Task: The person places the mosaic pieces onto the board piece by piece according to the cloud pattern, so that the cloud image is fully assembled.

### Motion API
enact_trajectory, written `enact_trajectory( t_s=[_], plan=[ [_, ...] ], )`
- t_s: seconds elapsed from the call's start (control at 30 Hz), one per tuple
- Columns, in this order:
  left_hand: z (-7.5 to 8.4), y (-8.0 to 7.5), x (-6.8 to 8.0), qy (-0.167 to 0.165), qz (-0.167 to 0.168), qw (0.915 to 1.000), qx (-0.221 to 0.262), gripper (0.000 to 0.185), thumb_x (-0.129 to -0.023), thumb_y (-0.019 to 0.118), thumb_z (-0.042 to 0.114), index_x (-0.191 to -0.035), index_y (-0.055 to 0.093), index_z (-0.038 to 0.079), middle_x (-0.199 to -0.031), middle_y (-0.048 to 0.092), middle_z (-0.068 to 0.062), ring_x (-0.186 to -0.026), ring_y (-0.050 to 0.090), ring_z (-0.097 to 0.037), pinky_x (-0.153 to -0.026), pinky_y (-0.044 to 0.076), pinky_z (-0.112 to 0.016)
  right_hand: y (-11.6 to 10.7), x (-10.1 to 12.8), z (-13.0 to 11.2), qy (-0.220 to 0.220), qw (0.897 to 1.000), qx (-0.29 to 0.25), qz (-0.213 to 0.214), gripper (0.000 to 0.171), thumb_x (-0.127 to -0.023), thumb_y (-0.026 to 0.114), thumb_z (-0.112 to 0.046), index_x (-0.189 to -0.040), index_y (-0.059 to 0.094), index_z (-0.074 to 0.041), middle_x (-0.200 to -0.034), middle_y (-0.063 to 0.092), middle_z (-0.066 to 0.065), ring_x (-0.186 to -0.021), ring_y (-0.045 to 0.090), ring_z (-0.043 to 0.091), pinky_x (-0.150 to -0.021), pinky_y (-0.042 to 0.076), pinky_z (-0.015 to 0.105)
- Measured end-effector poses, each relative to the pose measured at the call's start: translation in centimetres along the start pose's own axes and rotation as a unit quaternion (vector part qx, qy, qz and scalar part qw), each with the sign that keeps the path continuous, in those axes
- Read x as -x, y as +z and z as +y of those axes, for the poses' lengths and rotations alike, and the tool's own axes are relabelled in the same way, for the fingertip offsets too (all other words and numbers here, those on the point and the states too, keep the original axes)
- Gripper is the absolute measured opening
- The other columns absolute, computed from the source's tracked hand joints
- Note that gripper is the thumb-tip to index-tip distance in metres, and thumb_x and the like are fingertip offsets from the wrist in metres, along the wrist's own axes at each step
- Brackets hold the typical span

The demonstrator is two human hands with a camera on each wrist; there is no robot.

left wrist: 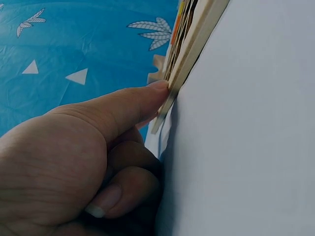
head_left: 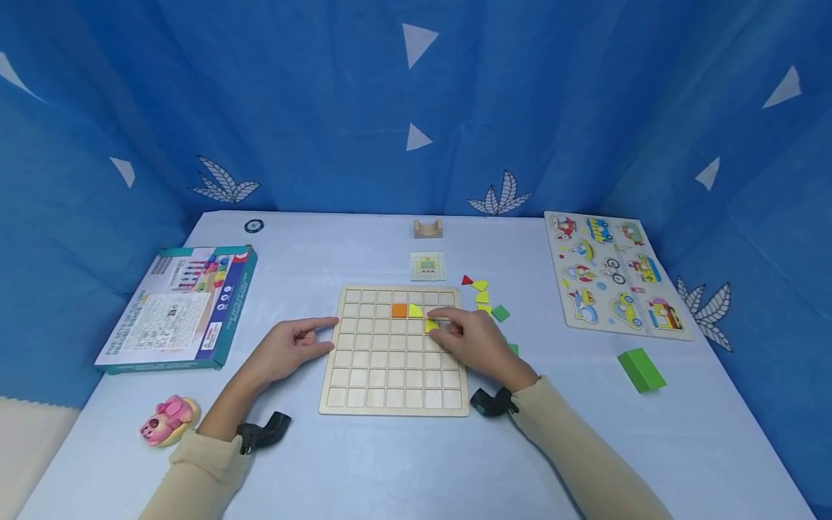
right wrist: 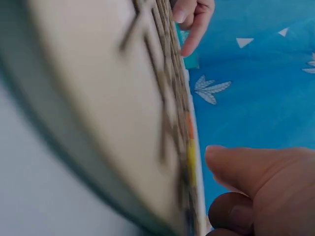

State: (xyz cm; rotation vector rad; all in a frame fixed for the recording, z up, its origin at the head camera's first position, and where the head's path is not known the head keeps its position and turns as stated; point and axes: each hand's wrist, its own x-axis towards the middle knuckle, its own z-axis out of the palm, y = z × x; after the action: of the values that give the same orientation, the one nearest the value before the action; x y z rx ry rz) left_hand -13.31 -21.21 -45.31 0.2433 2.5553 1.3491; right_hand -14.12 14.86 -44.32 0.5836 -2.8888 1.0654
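Right hand is setting a yellow tile into the board, upper right cells at 1 o'clock, fingertips pinching it; seating needs squaring to the cell. Left hand is bracing the board's 9 o'clock edge, index finger straight, the others curled. Left wrist view alone shows that contact; head view alone shows the orange tile.

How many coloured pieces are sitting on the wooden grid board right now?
3 visible on the wooden grid board: an orange square in the second row, a yellow piece beside it, and another yellow piece under the right hand. The hand may hide more.
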Motion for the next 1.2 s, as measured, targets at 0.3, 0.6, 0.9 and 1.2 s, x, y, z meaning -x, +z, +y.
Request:
enact_trajectory(
  t_s=[0.3, 0.6, 0.9, 1.2],
  plan=[
    [0.1, 0.1, 0.0, -0.001, 0.0, 1.0, 0.006, 0.044, -0.094, 0.076, 0.026, -0.137, 0.067, 0.016, -0.063, 0.044, 0.002, -0.058, 0.043, -0.016, -0.063, 0.039, -0.03, -4.7, 1.4, 0.1, 0.017, 0.998, -0.043, 0.039, 0.03, -0.094, 0.077, -0.02, -0.123, 0.074, -0.014, -0.057, 0.04, -0.002, -0.049, 0.041, 0.019, -0.045, 0.029, 0.029],
    [0.2, 0.2, 0.0, -0.003, 0.001, 0.9999, -0.011, 0.046, -0.094, 0.076, 0.027, -0.137, 0.067, 0.016, -0.064, 0.045, 0.002, -0.059, 0.044, -0.016, -0.061, 0.039, -0.03, -7.4, 5.8, 4.0, 0.04, 0.998, -0.011, 0.038, 0.022, -0.092, 0.079, -0.018, -0.113, 0.078, -0.015, -0.057, 0.042, -0.007, -0.051, 0.042, 0.015, -0.049, 0.031, 0.028],
    [0.0, 0.3, 0.1, 0.0, 0.006, 0.9994, -0.034, 0.046, -0.094, 0.077, 0.028, -0.138, 0.067, 0.017, -0.064, 0.045, 0.003, -0.059, 0.045, -0.016, -0.058, 0.038, -0.029, -6.5, 7.6, 6.0, 0.061, 0.997, -0.04, -0.019, 0.021, -0.089, 0.081, -0.02, -0.11, 0.078, -0.022, -0.058, 0.044, -0.008, -0.053, 0.044, 0.012, -0.051, 0.034, 0.026],
    [0.3, 0.3, 0.0, -0.006, 0.004, 0.9985, -0.054, 0.046, -0.094, 0.076, 0.03, -0.139, 0.066, 0.02, -0.064, 0.046, 0.002, -0.059, 0.045, -0.017, -0.057, 0.037, -0.029, -6.0, 7.6, 6.0, 0.051, 0.997, -0.01, -0.063, 0.032, -0.089, 0.082, -0.021, -0.12, 0.077, -0.022, -0.059, 0.045, -0.009, -0.054, 0.046, 0.01, -0.05, 0.035, 0.024]
  ],
)
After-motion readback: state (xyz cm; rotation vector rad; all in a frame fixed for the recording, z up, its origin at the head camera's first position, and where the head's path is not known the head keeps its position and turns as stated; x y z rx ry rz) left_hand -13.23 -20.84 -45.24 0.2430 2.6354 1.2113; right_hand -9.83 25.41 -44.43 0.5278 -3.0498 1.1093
